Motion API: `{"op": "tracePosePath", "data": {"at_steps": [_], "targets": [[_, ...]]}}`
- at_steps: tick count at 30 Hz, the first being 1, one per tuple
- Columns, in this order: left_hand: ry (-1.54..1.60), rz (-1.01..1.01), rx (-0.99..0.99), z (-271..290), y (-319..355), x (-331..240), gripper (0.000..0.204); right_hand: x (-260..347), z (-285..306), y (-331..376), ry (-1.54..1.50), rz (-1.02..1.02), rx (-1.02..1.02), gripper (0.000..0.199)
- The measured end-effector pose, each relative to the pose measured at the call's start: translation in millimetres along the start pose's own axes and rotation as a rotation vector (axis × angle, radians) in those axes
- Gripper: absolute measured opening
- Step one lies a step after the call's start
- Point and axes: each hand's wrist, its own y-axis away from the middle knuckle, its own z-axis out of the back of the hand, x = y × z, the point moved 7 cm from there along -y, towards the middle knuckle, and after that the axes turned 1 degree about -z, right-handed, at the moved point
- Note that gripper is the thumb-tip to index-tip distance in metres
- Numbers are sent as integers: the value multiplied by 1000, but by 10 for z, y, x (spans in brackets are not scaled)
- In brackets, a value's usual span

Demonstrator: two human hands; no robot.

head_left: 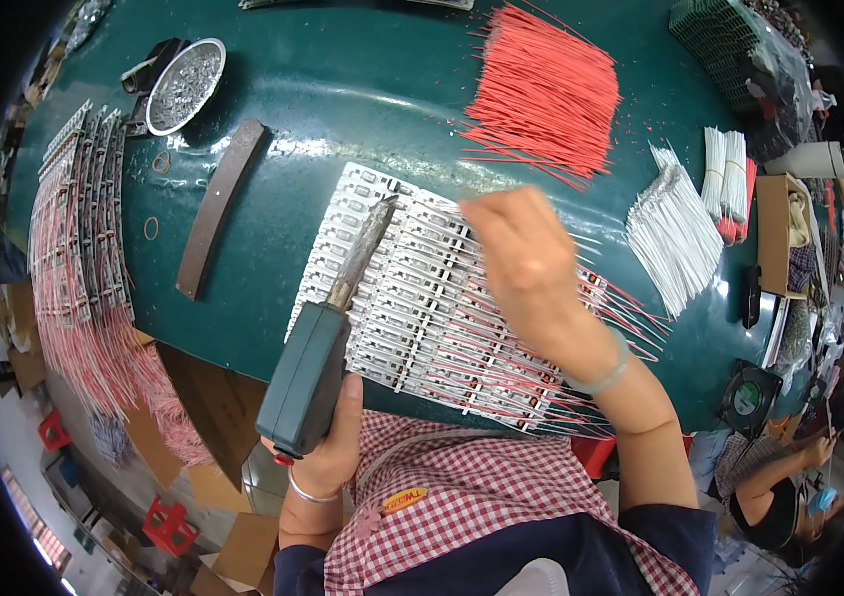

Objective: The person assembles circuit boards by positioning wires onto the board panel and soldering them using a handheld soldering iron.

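My left hand (331, 452) grips a dark green soldering gun (305, 372) by its body. The gun's long metal barrel (362, 248) slants up over a panel of white strip modules (372, 333), its tip near the panel's upper rows. Above the panel's upper right part, my right hand (531, 273) is closed in a pinch on a thin white wire, mostly hidden by the fingers. Red and white wires (631, 308) lie across the lower rows and stick out past the panel's right edge. The hand covers part of the panel.
Red wires (546, 94) lie heaped at the back, white wires (675, 233) at the right. A metal bowl (187, 87) and a brown curved bar (221, 211) are on the left. Wired panels (79, 228) hang over the left edge. A co-worker (779, 497) is at the lower right.
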Motion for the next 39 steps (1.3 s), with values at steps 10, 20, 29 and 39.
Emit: {"op": "tracePosePath", "data": {"at_steps": [10,20,29,39], "targets": [[34,67,-85,78,-8,277,35,-1027,980,643,460,-336,-14,19],[114,119,-121,76,-9,131,36,-797,-48,-293,283,56,63,33],[121,185,-127,109,9,256,37,-893,-143,-327,341,74,-33,30],[86,61,-81,59,-39,223,34,-1003,-32,-446,261,-13,-33,24]]}}
